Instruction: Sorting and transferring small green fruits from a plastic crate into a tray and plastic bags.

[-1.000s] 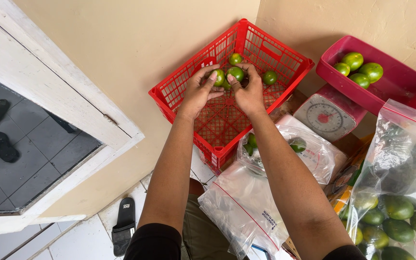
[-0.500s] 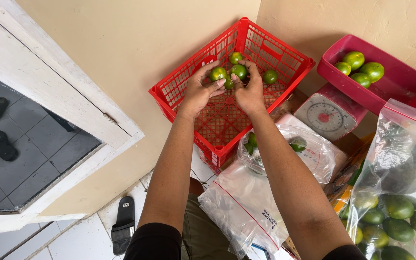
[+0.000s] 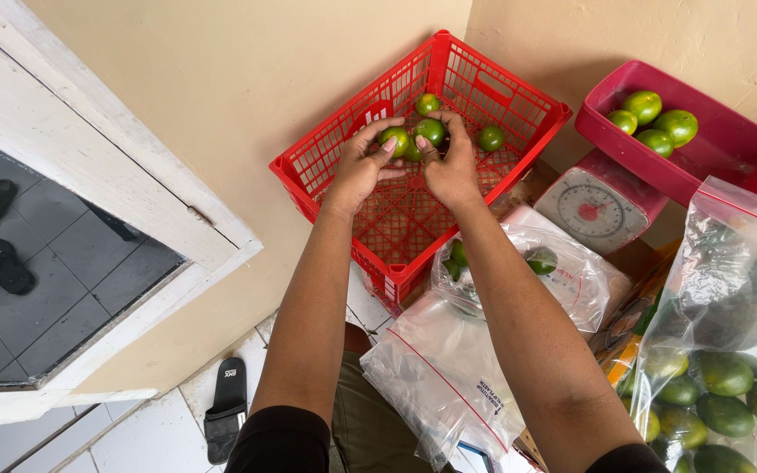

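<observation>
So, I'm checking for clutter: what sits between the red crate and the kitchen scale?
Head view: only bare floor between the red crate and kitchen scale.

clear plastic bag [image 3: 519,271] by the scale | flat clear bags, red stripe [image 3: 440,377] below | fruit-filled bag [image 3: 720,350] right

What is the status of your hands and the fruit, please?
Left hand and right hand each pinching a green fruit over the red crate. Nothing blocking.
</observation>
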